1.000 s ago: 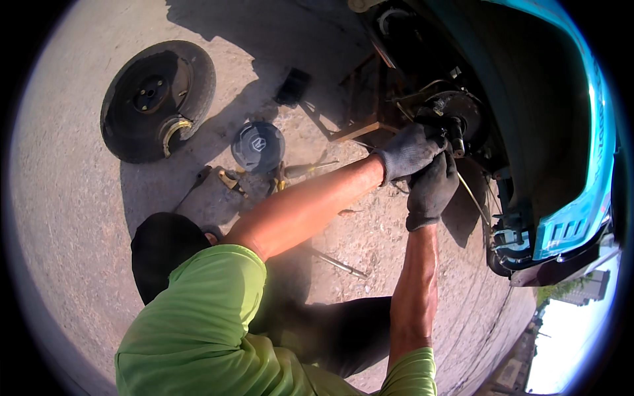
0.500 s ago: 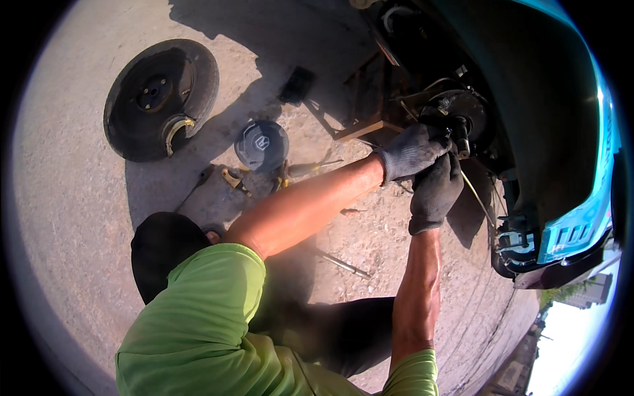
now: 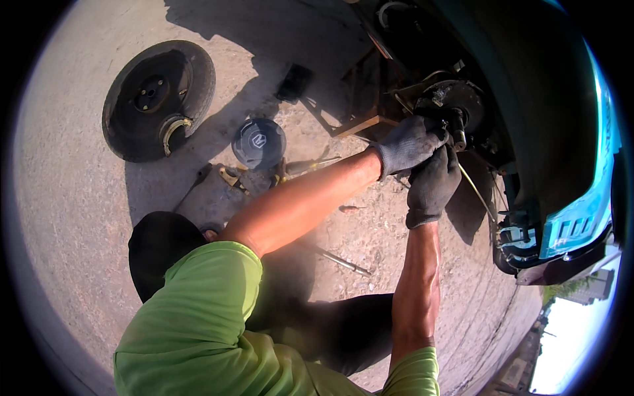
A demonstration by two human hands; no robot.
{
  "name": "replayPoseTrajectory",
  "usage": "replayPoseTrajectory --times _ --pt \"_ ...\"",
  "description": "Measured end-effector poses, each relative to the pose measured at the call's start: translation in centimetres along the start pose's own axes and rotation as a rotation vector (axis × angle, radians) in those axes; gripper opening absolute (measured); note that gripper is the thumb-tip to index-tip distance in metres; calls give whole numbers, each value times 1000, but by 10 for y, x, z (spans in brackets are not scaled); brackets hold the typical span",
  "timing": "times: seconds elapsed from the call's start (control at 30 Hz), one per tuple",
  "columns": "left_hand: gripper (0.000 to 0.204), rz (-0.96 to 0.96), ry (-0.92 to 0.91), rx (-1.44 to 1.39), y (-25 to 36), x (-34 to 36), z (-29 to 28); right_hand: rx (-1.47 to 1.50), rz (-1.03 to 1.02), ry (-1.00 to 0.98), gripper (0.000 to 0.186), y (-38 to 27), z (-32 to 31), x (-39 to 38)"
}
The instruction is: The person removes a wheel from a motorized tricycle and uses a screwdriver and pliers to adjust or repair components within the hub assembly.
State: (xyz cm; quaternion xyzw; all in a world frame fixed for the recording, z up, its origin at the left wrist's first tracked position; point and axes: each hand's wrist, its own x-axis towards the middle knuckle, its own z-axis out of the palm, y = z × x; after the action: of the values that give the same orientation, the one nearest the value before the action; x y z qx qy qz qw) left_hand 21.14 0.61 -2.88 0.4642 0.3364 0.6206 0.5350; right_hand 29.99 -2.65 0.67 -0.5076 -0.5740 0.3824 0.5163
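Both my hands wear dark grey knit gloves and meet at a wheel hub on a teal vehicle (image 3: 598, 191). My left hand (image 3: 411, 144) reaches across, fingers curled at the lower edge of the round brake plate (image 3: 449, 99). Just below it, my right hand (image 3: 434, 188) is closed, its fingertips pressed up against the left hand's. Whatever they pinch is hidden behind the gloves. A short metal axle stub (image 3: 458, 135) sticks out of the plate right beside my fingertips. A thin pale cable or rod (image 3: 477, 191) runs down from near the right hand.
A tyred wheel (image 3: 148, 99) lies at the far left with a curved brake shoe (image 3: 168, 135) on it. Near it are a dark round cap (image 3: 259, 144), a yellow-handled tool (image 3: 230, 177) and a metal bar (image 3: 342, 261). A rusty frame (image 3: 360, 124) stands beside the vehicle.
My hands stay at the hub, with only a slight shift of the right hand upward. The whole view has moved a little.
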Motion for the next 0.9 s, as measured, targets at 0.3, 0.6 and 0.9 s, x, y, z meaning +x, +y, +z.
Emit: replayPoseTrajectory --times 0.3,0.6,0.9 --pt "24 -6 -1 -59 -7 5 3 5 43 16 32 -3 -1 -2" --pt "27 53 30 10 -10 3 2 10 9 -18 31 -1 -2 -1" --pt "28 32 68 2 1 -2 7 60 65 -28 29 3 -7 0"
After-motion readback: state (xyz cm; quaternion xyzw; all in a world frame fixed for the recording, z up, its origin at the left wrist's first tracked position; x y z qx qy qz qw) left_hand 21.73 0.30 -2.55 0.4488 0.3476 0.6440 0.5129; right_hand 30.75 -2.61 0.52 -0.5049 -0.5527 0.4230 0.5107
